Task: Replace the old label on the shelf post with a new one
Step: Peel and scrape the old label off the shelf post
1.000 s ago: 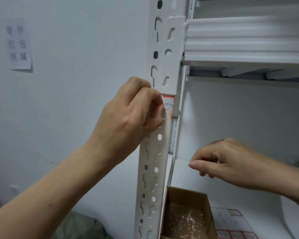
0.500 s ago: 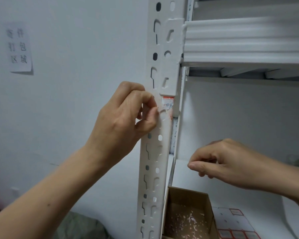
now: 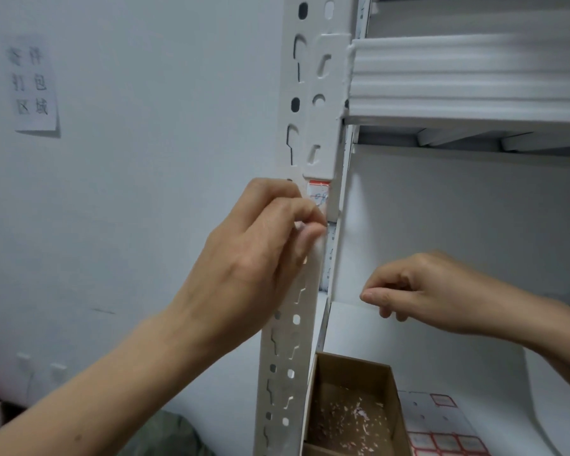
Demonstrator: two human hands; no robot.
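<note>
The white perforated shelf post (image 3: 290,340) runs up the middle of the view. The old label (image 3: 319,191), white with a red border and blue writing, sticks to the post just under the beam bracket. My left hand (image 3: 254,258) lies against the post, thumb and forefinger pinching at the label's lower edge; the lower part of the label is hidden behind the fingertips. My right hand (image 3: 422,291) hovers over the lower shelf to the right, fingers curled and thumb against the forefinger, with nothing visible in it.
An open cardboard box (image 3: 349,373) holding paper scraps stands on the lower shelf (image 3: 458,373) beside the post. A sheet of red-bordered labels (image 3: 441,436) lies right of it. The upper shelf beam (image 3: 458,77) is overhead. A paper note (image 3: 33,87) hangs on the wall.
My left hand has slid a little down the post, so more of the label's top shows. My right hand has stayed in place.
</note>
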